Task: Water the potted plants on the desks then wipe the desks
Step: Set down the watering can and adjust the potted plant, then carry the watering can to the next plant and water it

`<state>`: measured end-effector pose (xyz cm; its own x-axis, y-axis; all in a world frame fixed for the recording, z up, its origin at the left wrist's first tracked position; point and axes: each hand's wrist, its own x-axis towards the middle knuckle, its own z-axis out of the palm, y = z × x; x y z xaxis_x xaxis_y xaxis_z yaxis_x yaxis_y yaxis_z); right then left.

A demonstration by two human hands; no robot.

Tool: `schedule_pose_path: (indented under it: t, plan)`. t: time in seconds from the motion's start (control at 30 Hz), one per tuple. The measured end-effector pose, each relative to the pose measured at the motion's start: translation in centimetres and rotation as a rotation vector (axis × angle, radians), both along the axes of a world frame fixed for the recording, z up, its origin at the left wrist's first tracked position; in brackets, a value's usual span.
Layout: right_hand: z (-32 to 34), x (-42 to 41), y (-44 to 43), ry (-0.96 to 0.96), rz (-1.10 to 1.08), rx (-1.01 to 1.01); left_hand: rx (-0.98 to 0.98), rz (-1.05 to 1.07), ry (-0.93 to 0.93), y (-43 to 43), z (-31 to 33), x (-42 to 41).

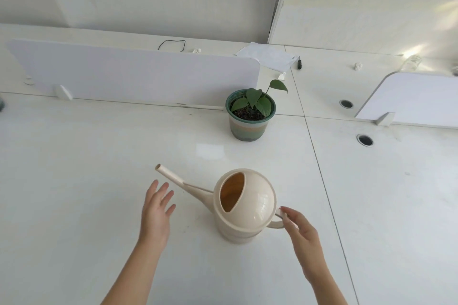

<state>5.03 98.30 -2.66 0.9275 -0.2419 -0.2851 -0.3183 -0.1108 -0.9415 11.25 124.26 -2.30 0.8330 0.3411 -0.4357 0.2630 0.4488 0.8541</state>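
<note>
Watering can (245,205), cream, upright on the near part of the desk (99,168); spout (173,178) points away and to the left, handle (277,220) to the right. Right hand (301,230): fingers loosely extended, tips touching the top of the handle, not curled round it. Left hand (156,208): spread, holding nothing, just beside the spout and apart from it. Potted plant (250,116): farther back on the same desk, well apart from the can, by the end of a white divider (136,74); its soil looks dark. Step in hand, as judged: taking up the can for the watering; wiping is not begun. The next move calls for a full grip on the handle, a level lift, then the spout brought over the pot's soil before tilting.
</note>
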Motion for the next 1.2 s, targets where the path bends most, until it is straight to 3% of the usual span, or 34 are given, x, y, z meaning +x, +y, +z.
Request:
schedule_pose_path:
  t: [0.2, 0.57, 0.73, 0.93, 1.2]
  plan:
    - [-1.9, -0.4, -0.5, 0.027, 0.057, -0.179, -0.171, -0.189, -0.044, -0.9, 0.5, 0.7]
    - [-1.4, 0.9, -0.8, 0.075, 0.227, -0.355, -0.161, -0.241, -0.107, -0.3, -0.2, 1.0]
    - [-0.8, 1.2, -1.2, 0.087, 0.241, -0.312, -0.154, -0.258, -0.118, -0.3, -0.2, 0.8]
    - [2.1, -0.3, -2.1, -0.068, 0.268, -0.203, -0.156, -0.201, -0.154, -1.0, 1.4, -1.5]
    - [4.8, -1.3, -3.5, -0.162, 0.545, -0.018, -0.122, 0.108, -0.181, -1.9, 3.7, -9.7]
